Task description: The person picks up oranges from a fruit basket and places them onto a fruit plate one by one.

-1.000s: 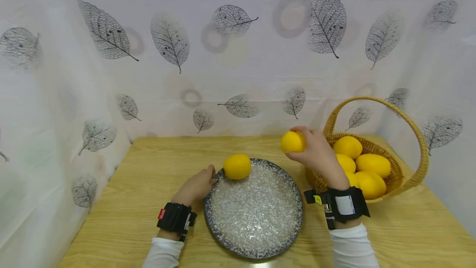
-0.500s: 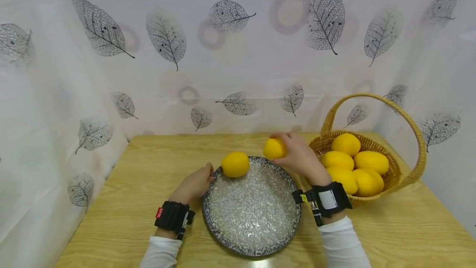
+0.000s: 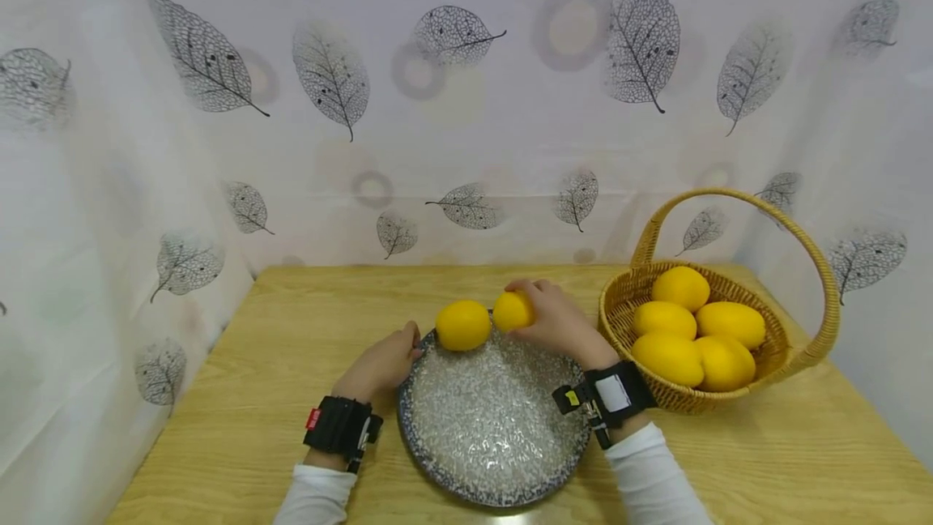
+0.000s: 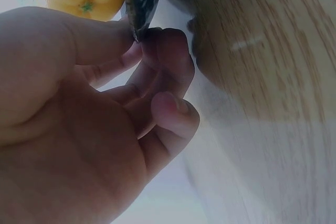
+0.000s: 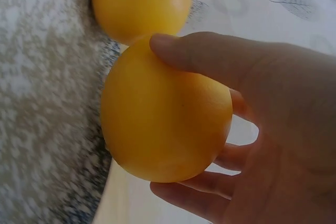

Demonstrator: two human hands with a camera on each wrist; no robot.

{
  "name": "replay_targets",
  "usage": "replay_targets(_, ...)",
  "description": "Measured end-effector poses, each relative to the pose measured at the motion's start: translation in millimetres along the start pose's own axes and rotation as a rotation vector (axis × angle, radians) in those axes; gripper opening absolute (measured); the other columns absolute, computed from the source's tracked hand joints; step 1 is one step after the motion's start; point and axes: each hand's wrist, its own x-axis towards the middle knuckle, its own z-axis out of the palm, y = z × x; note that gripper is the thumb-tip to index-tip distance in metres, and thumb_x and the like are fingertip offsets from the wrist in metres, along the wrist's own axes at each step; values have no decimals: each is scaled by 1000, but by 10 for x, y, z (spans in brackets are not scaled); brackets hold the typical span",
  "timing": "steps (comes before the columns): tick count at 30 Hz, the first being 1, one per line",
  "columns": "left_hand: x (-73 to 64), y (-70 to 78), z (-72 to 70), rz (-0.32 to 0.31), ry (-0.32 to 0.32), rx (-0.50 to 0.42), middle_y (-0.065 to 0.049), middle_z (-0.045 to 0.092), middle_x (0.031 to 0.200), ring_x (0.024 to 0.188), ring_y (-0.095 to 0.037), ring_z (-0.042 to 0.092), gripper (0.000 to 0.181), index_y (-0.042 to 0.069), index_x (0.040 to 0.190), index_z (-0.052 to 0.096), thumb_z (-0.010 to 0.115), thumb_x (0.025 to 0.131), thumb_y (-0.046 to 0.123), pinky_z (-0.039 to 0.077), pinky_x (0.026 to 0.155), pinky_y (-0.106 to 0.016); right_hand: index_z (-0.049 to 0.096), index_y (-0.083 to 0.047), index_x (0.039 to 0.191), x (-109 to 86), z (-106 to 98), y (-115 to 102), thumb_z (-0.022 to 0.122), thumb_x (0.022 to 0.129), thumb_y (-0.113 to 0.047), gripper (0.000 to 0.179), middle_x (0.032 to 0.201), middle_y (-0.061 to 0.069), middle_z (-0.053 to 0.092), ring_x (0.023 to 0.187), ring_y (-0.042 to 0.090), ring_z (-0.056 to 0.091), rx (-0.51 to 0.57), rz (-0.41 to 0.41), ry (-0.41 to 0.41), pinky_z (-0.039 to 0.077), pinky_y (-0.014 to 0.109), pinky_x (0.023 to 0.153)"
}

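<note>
A round speckled grey plate (image 3: pixel 503 420) with a dark rim lies on the table. At its left rim my left hand (image 3: pixel 379 364) pinches the edge; in the left wrist view the thumb (image 4: pixel 100 40) and curled fingers meet at the dark rim (image 4: pixel 142 3). One yellow lemon (image 3: pixel 463 326) sits at the plate's back left, its green stem end (image 4: pixel 86 6) facing the left wrist camera. My right hand (image 3: pixel 560 321) holds a second lemon (image 5: pixel 163 119) over the back rim, thumb on one side and fingers on the other, close beside the first lemon.
To the right stands a wicker basket (image 3: pixel 619 322) with a tall arched handle, holding several more lemons (image 3: pixel 666 359). A leaf-patterned curtain (image 3: pixel 466 120) hangs behind and along both sides of the wooden table (image 3: pixel 255 395).
My right hand has carried its lemon leftward and down from beside the basket to the plate's back rim, alongside the other lemon. The left hand has stayed at the rim.
</note>
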Motion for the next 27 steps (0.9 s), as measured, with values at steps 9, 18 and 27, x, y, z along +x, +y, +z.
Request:
replay_targets(9, -5, 8, 13, -8, 9, -6, -10, 59, 79, 66, -18, 50, 9, 2, 104, 50, 51, 99, 9, 43, 60, -32, 48, -12, 140, 20, 91, -21, 79, 76, -24, 72, 137, 29, 50, 115, 40, 52, 40, 35, -88, 51, 59, 91)
replay_targets(18, -21, 8, 1, -9, 2, -28, -9, 57, 77, 65, -17, 49, 9, 1, 104, 51, 50, 99, 8, 41, 58, -30, 43, -9, 144, -2, 50, -48, 78, 77, -25, 77, 143, 29, 45, 119, 43, 49, 62, 53, -96, 48, 62, 93)
replay_targets(27, 2, 7, 13, -8, 4, -2, -10, 59, 80, 68, -18, 51, 10, 2, 105, 51, 51, 99, 9, 45, 62, -33, 43, -8, 144, -30, 16, -32, 76, 79, -24, 75, 143, 30, 44, 120, 42, 48, 78, 50, -105, 48, 60, 94)
